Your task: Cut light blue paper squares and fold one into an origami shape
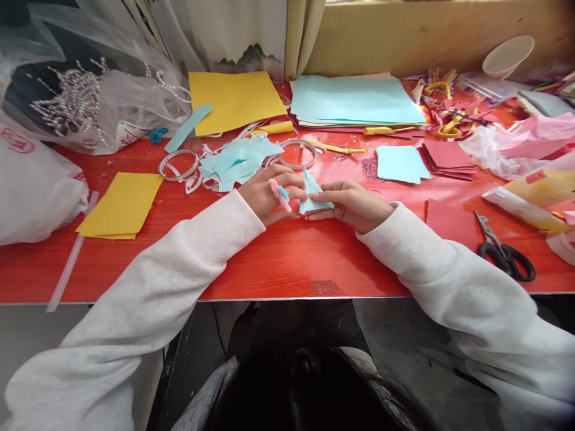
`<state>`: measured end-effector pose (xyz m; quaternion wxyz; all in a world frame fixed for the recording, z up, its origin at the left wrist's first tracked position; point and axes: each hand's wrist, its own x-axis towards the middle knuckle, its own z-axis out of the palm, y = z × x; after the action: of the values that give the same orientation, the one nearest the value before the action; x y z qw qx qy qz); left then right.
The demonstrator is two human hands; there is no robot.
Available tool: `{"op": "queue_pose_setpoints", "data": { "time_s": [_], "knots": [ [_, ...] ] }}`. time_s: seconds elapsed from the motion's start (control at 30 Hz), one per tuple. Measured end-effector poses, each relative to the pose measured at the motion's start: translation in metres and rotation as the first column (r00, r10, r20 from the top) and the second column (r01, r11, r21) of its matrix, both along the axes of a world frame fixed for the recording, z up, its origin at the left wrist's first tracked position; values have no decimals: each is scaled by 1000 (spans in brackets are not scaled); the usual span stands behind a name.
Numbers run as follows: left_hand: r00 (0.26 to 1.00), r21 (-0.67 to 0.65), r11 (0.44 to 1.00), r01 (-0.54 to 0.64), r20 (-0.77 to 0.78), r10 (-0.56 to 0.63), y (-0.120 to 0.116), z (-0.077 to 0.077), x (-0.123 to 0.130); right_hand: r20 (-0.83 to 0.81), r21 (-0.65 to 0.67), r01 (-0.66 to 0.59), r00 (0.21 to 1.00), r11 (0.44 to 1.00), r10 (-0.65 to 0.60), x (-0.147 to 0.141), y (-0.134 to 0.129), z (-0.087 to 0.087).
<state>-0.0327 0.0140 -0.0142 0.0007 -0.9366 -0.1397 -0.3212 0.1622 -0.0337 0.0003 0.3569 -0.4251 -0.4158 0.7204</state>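
Note:
A small folded piece of light blue paper (314, 200) is held between both hands just above the red table (278, 257). My left hand (274, 191) grips its left side with the fingers closed; a pink and blue flower-shaped ring sits on one finger. My right hand (353, 203) pinches the paper's right side, thumb on top. Part of the paper is hidden behind the fingers. Beyond my left hand lie loose light blue paper pieces (238, 161). Squares of light blue paper (401, 164) are stacked to the right of my right hand.
Black-handled scissors (505, 254) lie at the right near dark red paper (451, 222). Yellow sheets (121, 203) are at the left, by a white plastic bag (38, 185). Rolls of tape (297, 154), large blue sheets (354, 99) and a white cup (507, 57) stand farther back.

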Motion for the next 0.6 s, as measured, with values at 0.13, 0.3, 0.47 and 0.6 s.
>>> {"op": "queue_pose_setpoints", "data": {
  "time_s": [0.13, 0.3, 0.47, 0.6],
  "knots": [
    [998, 17, 997, -70, -6, 70, -3, 0, 3, -9, 41, -17, 1000, 999, 17, 0, 0, -4],
    [996, -24, 996, -87, 5, 87, -2, 0, 4, -1, 46, -81, 997, 996, 81, 1, 0, -6],
    [997, -111, 994, -14, 80, 23, 4, -5, 5, 31, 28, -118, 993, 993, 117, 0, 0, -5],
    [994, -268, 962, -51, 81, 75, 2, -6, 8, 41, 37, -126, 991, 991, 125, -1, 1, -7]
  ]
}}
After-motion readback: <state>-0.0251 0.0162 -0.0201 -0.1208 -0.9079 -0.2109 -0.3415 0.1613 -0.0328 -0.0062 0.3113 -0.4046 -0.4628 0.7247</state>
